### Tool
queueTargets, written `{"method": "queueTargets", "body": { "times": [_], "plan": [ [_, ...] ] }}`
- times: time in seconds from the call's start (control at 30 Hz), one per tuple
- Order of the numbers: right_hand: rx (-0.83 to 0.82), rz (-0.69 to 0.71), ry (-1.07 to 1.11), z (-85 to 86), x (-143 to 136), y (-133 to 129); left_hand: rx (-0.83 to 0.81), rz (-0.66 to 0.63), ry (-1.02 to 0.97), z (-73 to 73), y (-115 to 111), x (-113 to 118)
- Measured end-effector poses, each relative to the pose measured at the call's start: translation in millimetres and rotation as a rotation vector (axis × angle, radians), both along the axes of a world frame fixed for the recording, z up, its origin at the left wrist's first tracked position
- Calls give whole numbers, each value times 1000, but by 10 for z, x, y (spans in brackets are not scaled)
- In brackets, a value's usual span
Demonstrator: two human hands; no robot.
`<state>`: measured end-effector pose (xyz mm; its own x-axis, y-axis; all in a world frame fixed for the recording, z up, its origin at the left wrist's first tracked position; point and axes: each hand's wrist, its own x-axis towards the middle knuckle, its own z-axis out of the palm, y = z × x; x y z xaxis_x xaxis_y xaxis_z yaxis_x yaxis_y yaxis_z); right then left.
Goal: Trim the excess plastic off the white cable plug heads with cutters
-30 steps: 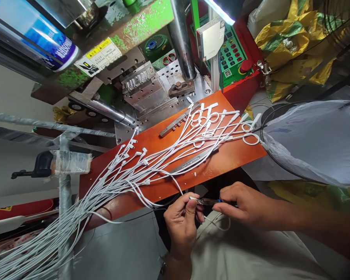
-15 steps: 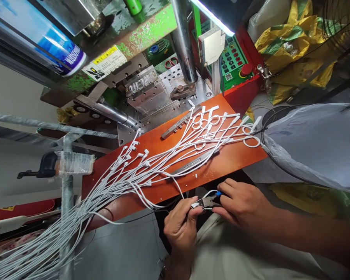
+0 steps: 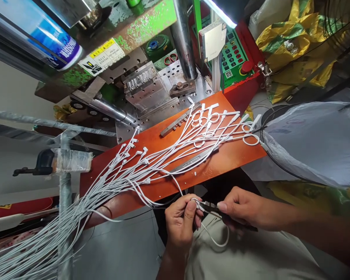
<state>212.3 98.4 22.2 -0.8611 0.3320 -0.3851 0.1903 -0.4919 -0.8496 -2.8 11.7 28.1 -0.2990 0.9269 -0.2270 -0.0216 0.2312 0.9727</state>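
Note:
My left hand (image 3: 181, 219) is closed, its thumb and fingers pinching the white end of a cable. My right hand (image 3: 245, 208) is wrapped round a pair of cutting pliers (image 3: 211, 207), whose metal jaws point left and meet the white piece at my left fingertips. Whether the jaws are closed on it I cannot tell. A loop of white cable (image 3: 228, 235) hangs below the pliers, over my lap. Just beyond my hands, a bundle of white cables (image 3: 105, 193) with moulded plugs lies across the orange board (image 3: 236, 159).
A press with a metal mould block (image 3: 144, 87) stands behind the board. Metal bars (image 3: 177, 126) and small white scraps lie on the board. At the right are a red control box (image 3: 243, 87) and a bag-lined container (image 3: 306, 144). A wrapped rail (image 3: 65, 194) stands left.
My right hand has turned over and moved right, bringing the pliers' jaws pointing left to the white piece. The cable loop now hangs below my hands. The view has shifted slightly.

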Motion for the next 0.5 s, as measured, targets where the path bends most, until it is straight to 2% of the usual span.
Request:
{"method": "queueTargets", "body": {
  "times": [0.03, 0.07, 0.2, 0.27, 0.33, 0.43, 0.5],
  "plan": [
    [74, -11, -18, -9, 0, -11, 5, 5, 15, -4, 9, 5],
    [214, -32, -60, -19, 2, -29, 22, 15, 49, -13, 17, 16],
    [1057, -191, -330, -38, 0, -134, 120, 154, 241, -96, 5, 87],
    [1326, -239, -387, -36, -19, -178, 165, 229, 342, -167, -35, 110],
    [1449, -273, -391, -38, -48, -204, 224, 238, 468, -255, -88, 115],
    [1490, -315, -401, -57, -94, -218, 320, 223, 612, -396, -167, 120],
    [1502, -333, -417, -72, -117, -225, 380, 256, 671, -478, -206, 137]
  ]
}}
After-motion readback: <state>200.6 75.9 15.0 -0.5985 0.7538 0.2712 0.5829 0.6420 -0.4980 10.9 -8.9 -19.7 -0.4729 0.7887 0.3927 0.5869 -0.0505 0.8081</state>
